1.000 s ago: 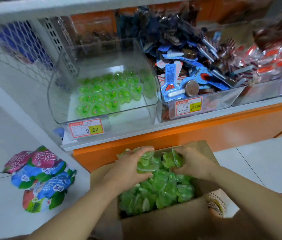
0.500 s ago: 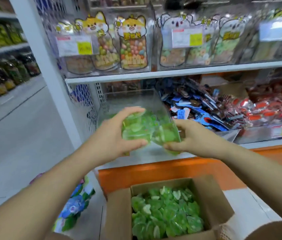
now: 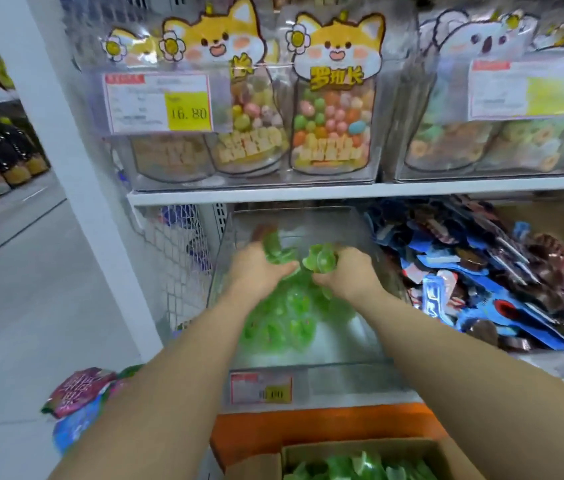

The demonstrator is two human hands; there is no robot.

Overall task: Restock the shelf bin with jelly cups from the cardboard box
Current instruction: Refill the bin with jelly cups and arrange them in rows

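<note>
Both my hands reach into the clear shelf bin on the lower shelf. My left hand grips a bunch of green jelly cups, and my right hand grips another bunch of jelly cups. Under my hands lies a blurred pile of green jelly cups on the bin floor. The open cardboard box sits at the bottom edge, with more green cups inside.
A bin of blue and brown wrapped snacks stands right of the clear bin. Bins of animal-shaped candy bags fill the shelf above. Colourful snack packs lie on the floor at left, beside a white shelf post.
My hands lifted jelly cups out of the box, carried them up and forward, and now hold them inside the shelf bin. The view tilted upward.
</note>
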